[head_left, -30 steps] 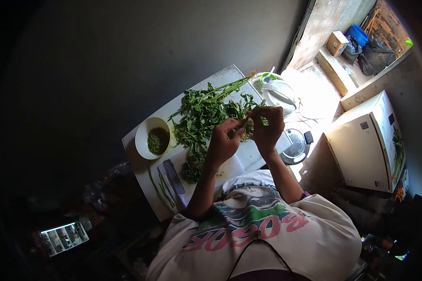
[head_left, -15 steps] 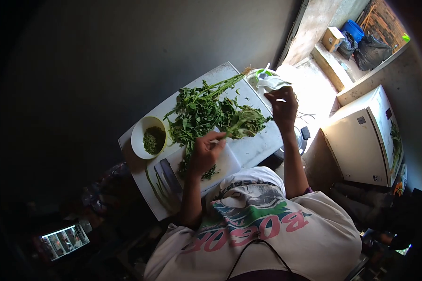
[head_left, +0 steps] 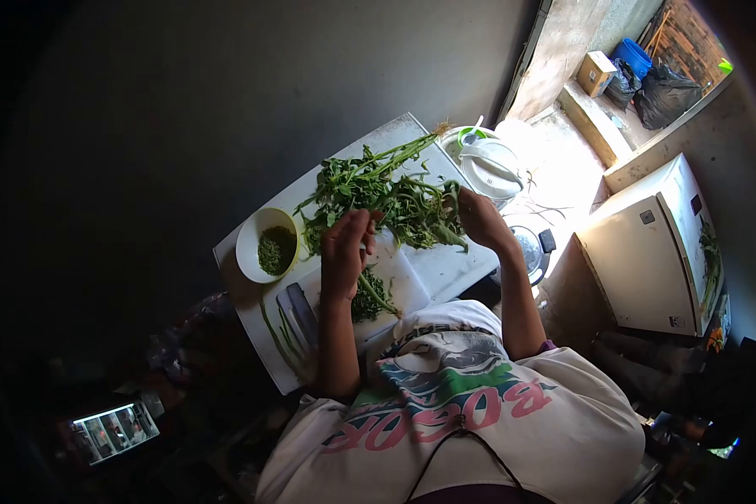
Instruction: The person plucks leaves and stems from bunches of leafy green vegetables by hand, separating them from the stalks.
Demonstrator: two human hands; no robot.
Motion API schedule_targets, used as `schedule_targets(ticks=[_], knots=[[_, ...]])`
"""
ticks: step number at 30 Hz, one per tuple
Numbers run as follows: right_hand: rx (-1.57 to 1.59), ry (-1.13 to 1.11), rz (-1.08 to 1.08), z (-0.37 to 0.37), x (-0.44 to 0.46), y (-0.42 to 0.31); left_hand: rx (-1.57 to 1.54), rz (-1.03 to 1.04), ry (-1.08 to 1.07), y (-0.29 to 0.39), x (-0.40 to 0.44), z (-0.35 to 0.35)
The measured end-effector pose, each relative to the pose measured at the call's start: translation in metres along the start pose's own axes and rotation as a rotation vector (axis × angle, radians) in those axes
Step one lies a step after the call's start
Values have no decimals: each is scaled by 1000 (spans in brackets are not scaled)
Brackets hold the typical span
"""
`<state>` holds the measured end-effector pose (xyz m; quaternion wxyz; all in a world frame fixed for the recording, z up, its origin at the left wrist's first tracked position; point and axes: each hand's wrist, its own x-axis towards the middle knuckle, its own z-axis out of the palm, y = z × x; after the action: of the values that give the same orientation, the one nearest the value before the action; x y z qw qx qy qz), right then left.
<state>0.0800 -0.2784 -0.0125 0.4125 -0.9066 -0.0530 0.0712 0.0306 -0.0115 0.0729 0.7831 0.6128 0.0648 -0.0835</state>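
Note:
On a white table (head_left: 462, 273), a pile of leafy greens (head_left: 353, 189) with long stalks spreads across the far side. My right hand (head_left: 485, 222) is closed on a leafy green stem (head_left: 452, 195) at the pile's right end. Over the near left part of the pile is my left hand (head_left: 344, 252), its fingers curled; what they hold, if anything, is hidden. Below it, the white cutting board (head_left: 407, 281) carries chopped greens (head_left: 364, 304) and a pale green stalk (head_left: 380, 294). A knife with a broad dark blade (head_left: 296, 309) lies at the board's left.
A bowl (head_left: 248, 244) of cut greens stands at the table's left. Several loose stalks (head_left: 275, 332) lie near the left edge. Beyond the right edge are a white lidded container (head_left: 489, 168) and a pot lid (head_left: 529, 248). A small fridge (head_left: 638, 260) stands farther right.
My right hand has come down and left from above the lidded container to the greens. My left hand has shifted slightly up and left; a stalk now shows on the board.

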Motion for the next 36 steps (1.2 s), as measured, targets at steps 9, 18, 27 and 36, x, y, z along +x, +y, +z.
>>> schedule_targets(ticks=[9,18,27,36], knots=[[829,-157,-7,-3,-39,-29,-219,161,143,1,-6,15],[698,-124,-191,20,-58,-83,-493,21,171,-31,-25,51],[775,193,-148,34,-48,-97,-430,84,-44,-77,-36,53],[421,194,-262,28,-54,-95,-206,210,108,-62,-17,54]])
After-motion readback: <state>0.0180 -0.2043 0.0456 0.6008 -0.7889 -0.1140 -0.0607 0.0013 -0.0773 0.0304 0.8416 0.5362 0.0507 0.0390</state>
